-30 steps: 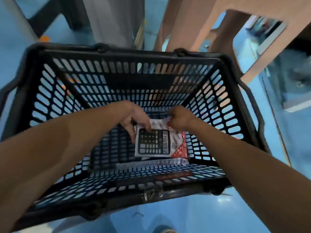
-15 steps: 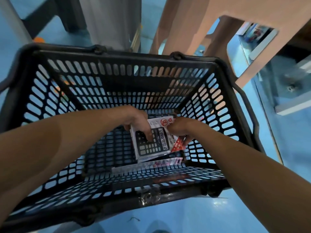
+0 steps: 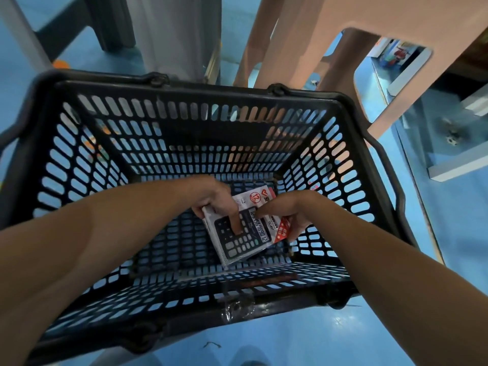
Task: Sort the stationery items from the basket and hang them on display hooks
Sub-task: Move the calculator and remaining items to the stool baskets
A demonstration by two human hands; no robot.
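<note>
A black plastic basket (image 3: 184, 83) with slotted walls stands on the blue floor below me. Both my hands reach down inside it. My left hand (image 3: 216, 199) grips the left edge of a packaged calculator (image 3: 248, 241), thumb pressed on its front. My right hand (image 3: 287, 212) pinches the pack's right side near the red corner. The white pack shows a dark calculator picture and a red "12" badge, and it is tilted and lifted off the basket bottom. A thin flat packet (image 3: 237, 276) lies along the basket's near wall, partly hidden by the slats.
A tan plastic stool (image 3: 330, 48) stands just beyond the basket's far right corner. A grey upright (image 3: 174, 33) and dark stand legs (image 3: 111, 25) rise behind the far rim. A glass-fronted case (image 3: 449, 143) sits to the right on the blue floor.
Both hands have lifted the calculator pack off the basket bottom and tilted it, its lower end swinging left. The flat packet stays against the near wall.
</note>
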